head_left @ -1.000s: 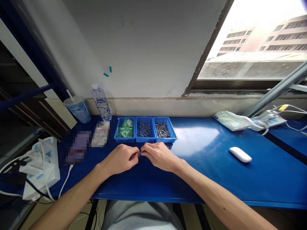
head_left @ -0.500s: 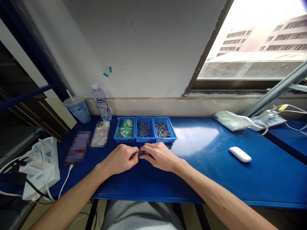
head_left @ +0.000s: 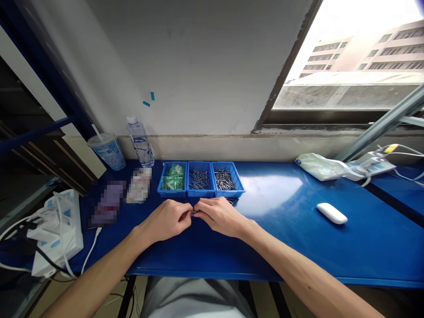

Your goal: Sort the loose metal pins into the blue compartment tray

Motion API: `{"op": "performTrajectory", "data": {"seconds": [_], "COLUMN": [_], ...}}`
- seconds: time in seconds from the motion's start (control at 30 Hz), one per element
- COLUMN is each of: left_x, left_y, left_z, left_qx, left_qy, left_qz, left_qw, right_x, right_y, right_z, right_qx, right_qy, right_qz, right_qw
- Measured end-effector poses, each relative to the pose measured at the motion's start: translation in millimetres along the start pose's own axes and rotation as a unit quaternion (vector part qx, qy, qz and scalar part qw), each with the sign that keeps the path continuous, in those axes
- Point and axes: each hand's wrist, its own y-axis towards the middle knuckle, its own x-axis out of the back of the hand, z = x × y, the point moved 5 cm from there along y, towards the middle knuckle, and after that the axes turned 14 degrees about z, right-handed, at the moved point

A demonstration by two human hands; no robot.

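Note:
My left hand (head_left: 167,219) and my right hand (head_left: 218,215) rest on the blue table (head_left: 281,238), fingertips meeting in a pinch around a tiny metal piece (head_left: 193,212) that I cannot make out. Just beyond them stand three small blue trays side by side: the left tray (head_left: 172,178) holds green packets, the middle tray (head_left: 199,179) and the right tray (head_left: 227,180) hold small metal screws or pins.
A water bottle (head_left: 140,141) and a paper cup with a straw (head_left: 107,151) stand by the wall at the left. A white power strip with cables (head_left: 54,229) lies at the far left. A white oblong device (head_left: 331,213) and a bagged item (head_left: 319,166) lie right.

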Motion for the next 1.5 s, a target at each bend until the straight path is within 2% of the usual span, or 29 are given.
{"op": "performTrajectory", "data": {"seconds": [0.3,0.5,1.5], "left_x": [1.1,0.0,-1.9], "left_y": [-0.1,0.1,-0.3], "left_z": [-0.9,-0.6,0.9], "left_qx": [0.003,0.001,0.01], "left_qy": [-0.002,-0.007,-0.015], "left_qz": [0.002,0.003,0.012], "left_qw": [1.0,1.0,1.0], "right_x": [1.7,-1.4,0.0], "right_y": [-0.7,0.6,1.4], "right_z": [-0.2,0.0,0.9], "right_qx": [-0.002,0.001,-0.005], "right_qy": [0.011,0.002,0.011], "right_qz": [-0.014,0.006,0.013], "right_qw": [1.0,1.0,1.0]}}
